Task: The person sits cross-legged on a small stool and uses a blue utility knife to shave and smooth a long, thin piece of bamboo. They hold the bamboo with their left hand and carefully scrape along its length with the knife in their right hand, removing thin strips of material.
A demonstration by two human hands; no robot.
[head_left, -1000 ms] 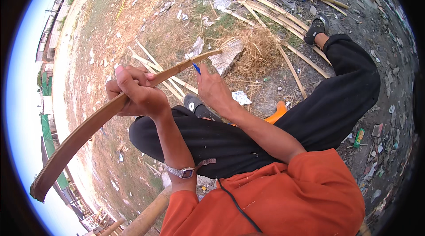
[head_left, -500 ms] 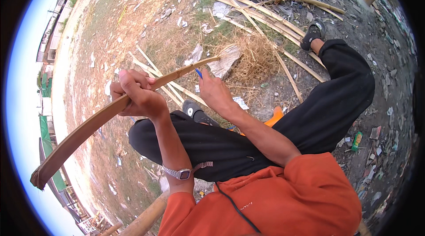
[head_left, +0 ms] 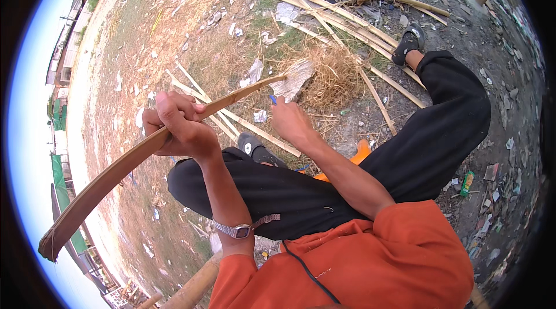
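My left hand (head_left: 184, 126) is wrapped round a long, slightly curved bamboo strip (head_left: 110, 171). The strip slants up from the lower left, and its thin far end reaches above the straw and a pale scrap lying on the ground. Just right of that thin end, my right hand (head_left: 294, 122) is closed on a small blue tool (head_left: 273, 100). Only the tool's blue tip shows beyond my fingers, so its exact kind is hidden. A gap separates the tool from the strip.
Split bamboo strips (head_left: 370, 37) lie beyond a heap of shavings (head_left: 333, 80). More pale strips (head_left: 231, 115) rest near my left shoe. An orange object (head_left: 360, 152) sits between my legs. A bamboo pole (head_left: 194, 283) stands low left; litter covers the ground.
My right hand and the blue tool have moved a little right, away from the strip. The strip's thick lower-left end has dipped slightly while my left hand keeps its grip.
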